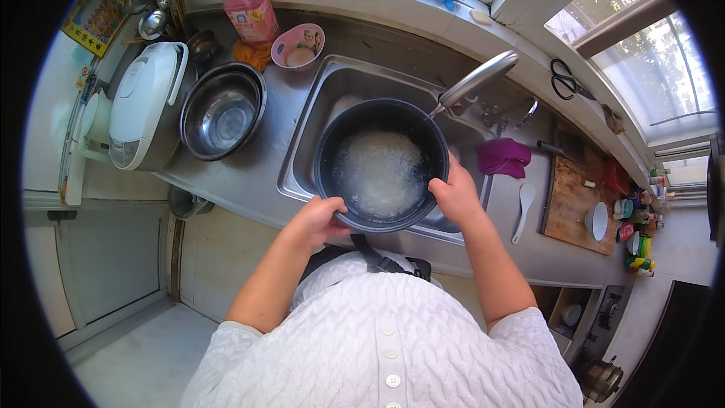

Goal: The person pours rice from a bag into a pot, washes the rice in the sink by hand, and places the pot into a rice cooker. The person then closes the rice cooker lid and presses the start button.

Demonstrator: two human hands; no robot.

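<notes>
My left hand (322, 220) grips the near left rim of a dark rice cooker inner pot (331, 141), its thumb over the edge. On the pot's right side, my right hand (457, 190) holds the rim in the same way. White rice (382, 173) lies in cloudy water inside the pot. I hold the pot above the stainless steel sink (340, 79). The metal faucet (478, 80) reaches towards the pot's far right rim; whether water runs from it I cannot tell.
At the left stand a white rice cooker (148, 99), nested steel bowls (224, 113), a pink bowl (298, 48) and a pink pump bottle (251, 11). To the right lie a purple cloth (504, 157), a white rice paddle (524, 209) and a wooden cutting board (572, 198) bearing a small bowl (596, 221).
</notes>
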